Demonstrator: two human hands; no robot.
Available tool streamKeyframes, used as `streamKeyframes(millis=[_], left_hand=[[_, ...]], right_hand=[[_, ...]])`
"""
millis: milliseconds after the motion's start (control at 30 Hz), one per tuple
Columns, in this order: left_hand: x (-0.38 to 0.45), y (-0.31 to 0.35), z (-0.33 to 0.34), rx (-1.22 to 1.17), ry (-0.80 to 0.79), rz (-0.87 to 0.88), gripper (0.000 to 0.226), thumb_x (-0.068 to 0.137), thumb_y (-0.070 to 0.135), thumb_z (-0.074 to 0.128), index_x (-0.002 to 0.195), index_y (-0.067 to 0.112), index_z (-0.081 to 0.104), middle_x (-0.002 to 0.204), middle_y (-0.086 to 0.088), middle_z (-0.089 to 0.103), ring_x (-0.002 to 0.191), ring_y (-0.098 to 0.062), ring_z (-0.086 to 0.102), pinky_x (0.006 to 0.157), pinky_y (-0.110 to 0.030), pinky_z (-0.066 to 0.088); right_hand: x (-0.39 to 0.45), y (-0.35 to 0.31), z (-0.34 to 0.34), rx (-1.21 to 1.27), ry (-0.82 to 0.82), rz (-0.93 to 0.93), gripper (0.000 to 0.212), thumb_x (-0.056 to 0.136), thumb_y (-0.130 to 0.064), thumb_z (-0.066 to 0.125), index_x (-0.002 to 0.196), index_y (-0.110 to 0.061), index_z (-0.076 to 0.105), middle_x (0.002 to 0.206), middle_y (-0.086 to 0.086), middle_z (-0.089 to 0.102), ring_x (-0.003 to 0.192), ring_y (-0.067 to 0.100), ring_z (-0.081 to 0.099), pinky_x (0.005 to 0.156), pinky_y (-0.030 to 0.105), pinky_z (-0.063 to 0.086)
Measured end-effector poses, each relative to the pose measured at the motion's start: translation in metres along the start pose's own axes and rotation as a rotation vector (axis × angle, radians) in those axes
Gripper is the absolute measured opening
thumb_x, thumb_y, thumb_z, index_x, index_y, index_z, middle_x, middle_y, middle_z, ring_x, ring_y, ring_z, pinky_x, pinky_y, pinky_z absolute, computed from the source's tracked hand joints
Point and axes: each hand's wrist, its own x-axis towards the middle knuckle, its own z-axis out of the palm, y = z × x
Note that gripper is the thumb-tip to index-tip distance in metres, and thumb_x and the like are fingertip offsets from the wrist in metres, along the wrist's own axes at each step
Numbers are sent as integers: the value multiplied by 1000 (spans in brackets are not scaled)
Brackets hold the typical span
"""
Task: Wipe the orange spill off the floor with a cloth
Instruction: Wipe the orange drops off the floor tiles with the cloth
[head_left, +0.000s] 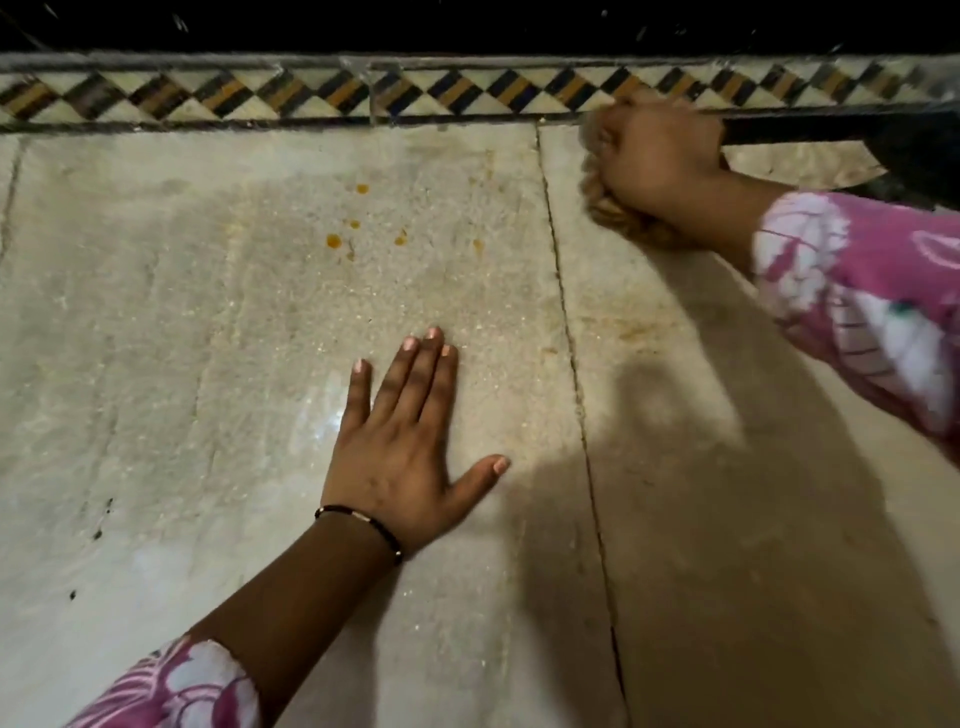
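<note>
My right hand (657, 166) has its grip curled tight around the bunched cloth (615, 208). The orange spill (353, 223) dots the floor (156, 312) well left of it. Left hand (410, 447) flat, fingers straight.

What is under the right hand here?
The right hand grips a bunched tan cloth pressed to the floor; its edge shows below the fingers. The floor beneath, and any spill there, is covered.
</note>
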Motion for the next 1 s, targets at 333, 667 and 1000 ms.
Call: streamKeyframes(millis=[333,667,1000], left_hand=[[0,0,-1,-43,9,3,94,86,75,23,152,10,14,160,-5,7,148,-20,2,118,-51,5],[1,2,-2,-29,-27,-20,93,86,74,23,152,9,12,161,-6,4,148,-20,-1,117,-54,10],[1,2,2,-33,12,-7,92,87,75,23,152,10,14,160,-6,8,148,-20,2,116,-53,10]], right_hand=[[-89,-18,5,35,-51,-598,53,86,-42,31,136,-37,45,140,-5,46,103,26,47,75,37,30],[-14,-99,12,-1,-28,-395,40,86,-32,50,125,-37,54,129,-4,48,109,28,44,85,41,31],[-59,56,6,8,71,-261,46,88,-36,38,131,-28,53,135,2,46,105,35,47,85,48,41]])
